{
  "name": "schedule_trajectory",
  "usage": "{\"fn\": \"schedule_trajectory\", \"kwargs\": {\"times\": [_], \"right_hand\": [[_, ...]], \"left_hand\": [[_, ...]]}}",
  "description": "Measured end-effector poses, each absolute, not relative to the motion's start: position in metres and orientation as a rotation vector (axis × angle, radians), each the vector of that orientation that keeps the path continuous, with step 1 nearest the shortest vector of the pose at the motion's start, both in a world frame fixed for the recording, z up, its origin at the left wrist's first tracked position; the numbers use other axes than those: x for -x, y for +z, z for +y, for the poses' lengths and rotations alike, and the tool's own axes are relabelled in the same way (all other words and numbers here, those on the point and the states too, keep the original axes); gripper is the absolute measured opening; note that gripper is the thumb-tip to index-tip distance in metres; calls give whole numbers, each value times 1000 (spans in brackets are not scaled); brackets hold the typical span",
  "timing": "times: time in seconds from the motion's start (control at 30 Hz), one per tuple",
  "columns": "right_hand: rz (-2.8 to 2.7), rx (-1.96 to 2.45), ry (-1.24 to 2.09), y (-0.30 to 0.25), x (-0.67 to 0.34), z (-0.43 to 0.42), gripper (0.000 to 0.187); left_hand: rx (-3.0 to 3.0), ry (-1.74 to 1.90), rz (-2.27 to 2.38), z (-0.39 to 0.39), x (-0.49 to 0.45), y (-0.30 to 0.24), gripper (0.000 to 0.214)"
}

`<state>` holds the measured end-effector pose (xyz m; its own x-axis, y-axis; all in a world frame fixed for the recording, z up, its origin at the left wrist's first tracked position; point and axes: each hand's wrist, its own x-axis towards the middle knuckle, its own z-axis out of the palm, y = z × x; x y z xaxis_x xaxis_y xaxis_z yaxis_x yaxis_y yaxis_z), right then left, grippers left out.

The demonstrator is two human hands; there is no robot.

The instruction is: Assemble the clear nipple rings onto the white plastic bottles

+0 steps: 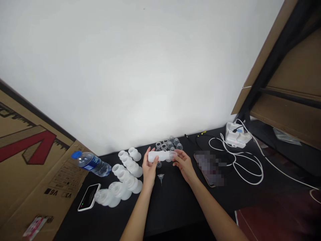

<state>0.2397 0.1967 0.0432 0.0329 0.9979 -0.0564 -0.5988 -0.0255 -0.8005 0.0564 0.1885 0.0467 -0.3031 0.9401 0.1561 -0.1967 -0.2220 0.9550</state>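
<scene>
Frosted plastic bottle (pixel 157 156) sits crosswise between both hands, held above the black table (pixel 173 207). The left hand (pixel 149 168) curls its fingers closed around the body; the right hand (pixel 184 164) grips the clear end with partly open fingers. A small clear funnel (pixel 161 178) sits just nearer. White moulded pieces (pixel 126 172) crowd the left, clear cups (pixel 167 144) cluster farther, and a white cable (pixel 240 164) loops right.

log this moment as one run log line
left hand: grips white plastic bottle | right hand: at its clear end | nearby: small clear plastic cups
</scene>
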Motion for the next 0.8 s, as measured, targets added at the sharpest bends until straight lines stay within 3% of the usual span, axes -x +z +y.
{"fn": "schedule_trajectory", "kwargs": {"times": [0.33, 0.57, 0.8], "right_hand": [[-897, 781, 1519, 32, -233, 195, 51], [-1063, 803, 1604, 24, -228, 195, 66], [-1278, 830, 1595, 18, -223, 189, 60]], "left_hand": [[-998, 1823, 1174, 193, -54, 44, 67], [-1130, 1800, 1250, 191, -54, 42, 65], [-1223, 1785, 1247, 190, -57, 43, 65]]}}
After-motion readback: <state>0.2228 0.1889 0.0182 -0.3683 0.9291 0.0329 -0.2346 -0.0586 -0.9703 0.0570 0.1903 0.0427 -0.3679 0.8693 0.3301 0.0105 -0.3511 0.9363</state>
